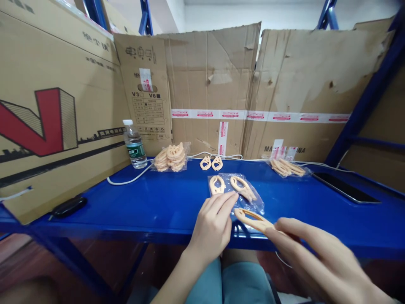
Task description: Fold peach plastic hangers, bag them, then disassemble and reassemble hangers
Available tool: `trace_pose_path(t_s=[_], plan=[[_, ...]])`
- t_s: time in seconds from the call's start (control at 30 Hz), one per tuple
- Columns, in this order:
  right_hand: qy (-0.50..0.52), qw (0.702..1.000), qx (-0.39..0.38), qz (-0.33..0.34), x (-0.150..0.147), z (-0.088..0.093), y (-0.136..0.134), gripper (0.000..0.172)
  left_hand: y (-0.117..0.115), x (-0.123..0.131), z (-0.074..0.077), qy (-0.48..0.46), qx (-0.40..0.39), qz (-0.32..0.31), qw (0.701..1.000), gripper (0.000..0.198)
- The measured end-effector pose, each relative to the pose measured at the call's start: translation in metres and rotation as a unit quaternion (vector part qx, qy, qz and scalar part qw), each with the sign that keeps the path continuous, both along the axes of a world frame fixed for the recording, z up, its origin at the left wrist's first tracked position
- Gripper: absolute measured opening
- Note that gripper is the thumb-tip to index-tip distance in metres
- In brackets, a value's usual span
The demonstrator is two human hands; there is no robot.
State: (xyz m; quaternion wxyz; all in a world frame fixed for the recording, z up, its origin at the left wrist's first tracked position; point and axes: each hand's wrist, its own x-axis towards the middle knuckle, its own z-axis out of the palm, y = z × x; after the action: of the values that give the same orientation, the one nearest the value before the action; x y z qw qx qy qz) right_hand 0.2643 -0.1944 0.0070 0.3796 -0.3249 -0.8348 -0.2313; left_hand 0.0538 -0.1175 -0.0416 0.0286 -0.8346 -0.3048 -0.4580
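Observation:
My right hand (311,249) is pinched on one end of a beige plastic folding hanger (251,219), which is folded into a long loop pointing left over the front of the table. Beside its free end is my left hand (215,221), fingers stretched out together at the near edge of a clear plastic bag (257,202); its thumb is partly hidden. On the bag lie two similar folded pieces, a left hanger (217,184) and a right hanger (243,188). My left fingers cover the lower edge of the left one.
Two more folded hangers (211,163) lie behind the bag. A bagged pile of hangers (172,157) and a water bottle (135,145) stand back left. Right are another bagged stack (287,167) and a phone (344,187). Cardboard (209,93) walls the blue table (164,202). A black object (68,207) lies left.

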Motion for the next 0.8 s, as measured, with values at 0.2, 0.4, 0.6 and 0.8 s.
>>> trace_pose_path(t_s=[0.2,0.4,0.6,0.8], plan=[[-0.18,0.968,0.173,-0.009,-0.022,-0.001,0.058,0.032,0.002,0.005,0.001,-0.022,0.036,0.027,0.999,0.053],[-0.237,0.945,0.222,-0.031,-0.016,-0.018,0.093,0.027,0.0,0.008,0.002,-0.013,0.045,0.038,0.998,0.053],[-0.224,0.935,0.264,-0.076,-0.017,-0.018,0.097,0.027,-0.001,0.009,0.001,-0.005,0.043,0.039,0.998,0.054],[-0.209,0.947,0.203,-0.134,-0.014,-0.021,0.1,0.032,-0.003,0.008,0.0,0.009,0.022,0.041,0.999,0.052]])
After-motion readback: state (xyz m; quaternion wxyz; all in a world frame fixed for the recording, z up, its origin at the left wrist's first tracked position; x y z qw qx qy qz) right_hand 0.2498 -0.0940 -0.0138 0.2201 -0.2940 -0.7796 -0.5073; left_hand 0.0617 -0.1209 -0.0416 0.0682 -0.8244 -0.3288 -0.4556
